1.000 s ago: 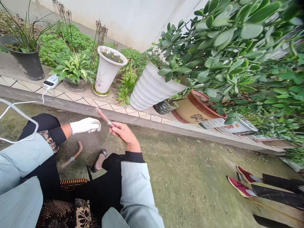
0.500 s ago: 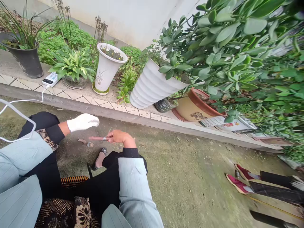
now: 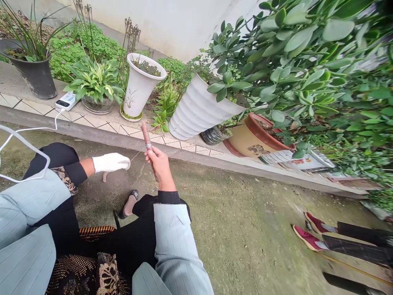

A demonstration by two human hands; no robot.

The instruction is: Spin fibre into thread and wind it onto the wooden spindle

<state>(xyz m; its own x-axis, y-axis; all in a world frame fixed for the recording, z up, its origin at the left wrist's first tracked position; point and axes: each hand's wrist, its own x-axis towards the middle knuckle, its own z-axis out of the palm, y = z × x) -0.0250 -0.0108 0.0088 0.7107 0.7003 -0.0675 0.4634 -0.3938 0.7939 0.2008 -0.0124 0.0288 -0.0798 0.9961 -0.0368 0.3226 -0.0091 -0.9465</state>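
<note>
A brown stick (image 3: 145, 133) stands nearly upright in my bare right hand (image 3: 158, 163), its lower end showing below the fist. Several turns of thin thread or wire circle it just above my fingers. From that winding a thin strand (image 3: 137, 155) runs taut down to my left hand (image 3: 112, 162). White-gloved and closed, the left hand pinches the strand at its fingertips. Below the glove shows a bit of a second brown stick (image 3: 105, 176); the rest is hidden, and I cannot tell whether it hangs or lies on the ground.
Potted plants line a tiled ledge (image 3: 113, 127) ahead, among them a white pot (image 3: 138, 88) and a ribbed white pot (image 3: 202, 108). A white device (image 3: 66, 101) with a cable (image 3: 37, 130) sits at left. Another person's red shoes (image 3: 307, 237) are at right on the concrete ground (image 3: 239, 221).
My right hand dipped, tipping the stick level to the left, then rose and turned it upright. The left hand stayed nearly in place. The second stick shifted upward, now mostly behind the glove.
</note>
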